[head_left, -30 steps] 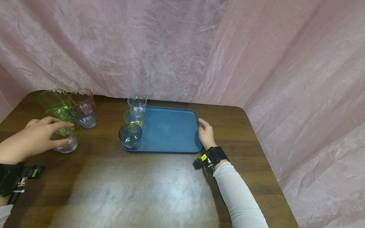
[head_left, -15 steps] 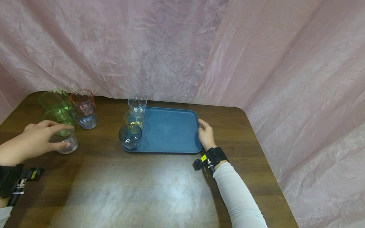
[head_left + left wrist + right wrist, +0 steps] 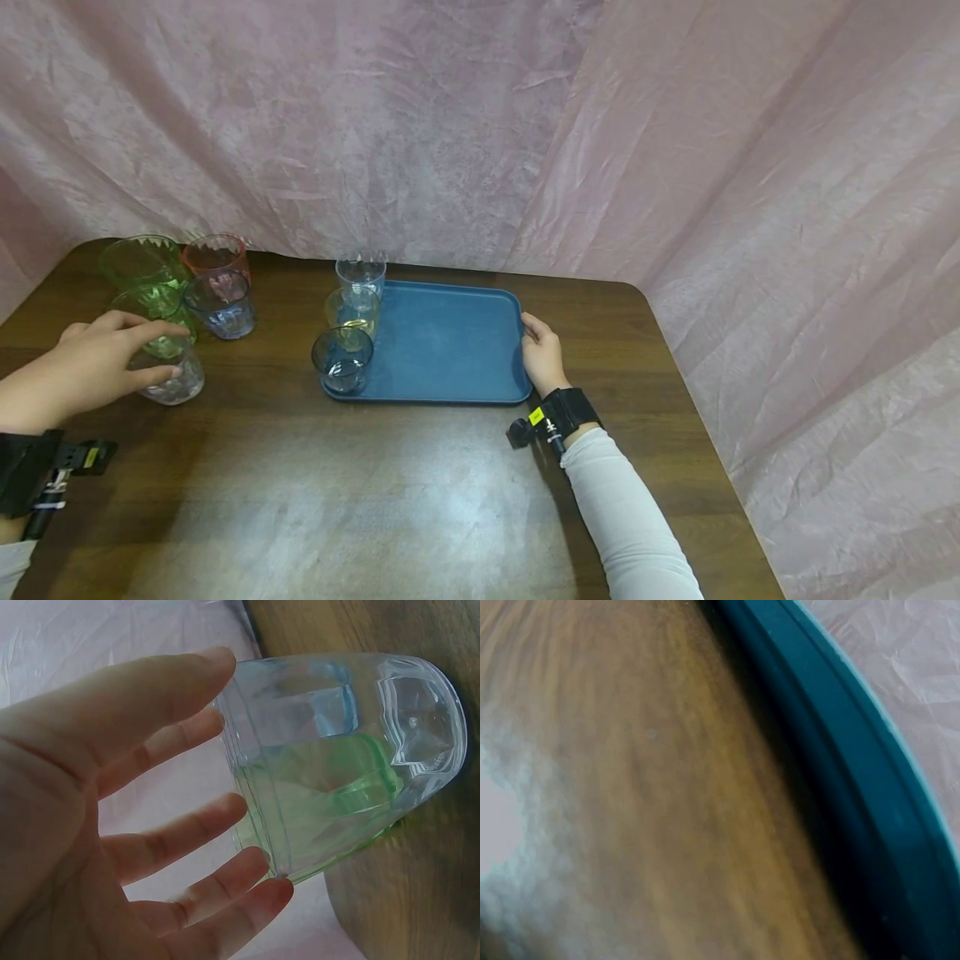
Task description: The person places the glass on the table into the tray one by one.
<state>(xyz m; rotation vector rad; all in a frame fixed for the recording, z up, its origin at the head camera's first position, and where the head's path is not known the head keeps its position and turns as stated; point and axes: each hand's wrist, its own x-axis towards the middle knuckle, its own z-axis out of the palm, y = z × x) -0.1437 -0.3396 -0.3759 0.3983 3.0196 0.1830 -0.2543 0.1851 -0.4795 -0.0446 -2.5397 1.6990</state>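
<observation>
My left hand (image 3: 112, 358) reaches over a clear glass (image 3: 178, 385) on the left of the table, thumb toward me and fingers across its top. In the left wrist view, the spread fingertips (image 3: 236, 806) are right at the rim of this glass, which stands upright. On the right, my right hand (image 3: 543, 354) holds the right edge of a blue rectangular tray (image 3: 450, 342); the thumb is hidden. Only the tray's side (image 3: 847, 742) shows in the right wrist view. A clear glass (image 3: 362, 271), a yellowish glass (image 3: 352, 312) and a dark grey glass (image 3: 343, 362) line the tray's left end.
Behind the left hand stand a large green glass (image 3: 142, 258), another green glass (image 3: 153, 304), a red glass (image 3: 216, 254) and a blue glass (image 3: 225, 308), close together. A pink curtain (image 3: 465, 133) hangs along the back and right of the wooden table (image 3: 375, 492).
My left hand has shifted very slightly left over the clear glass, which stays in place. The right hand and the tray have not visibly moved.
</observation>
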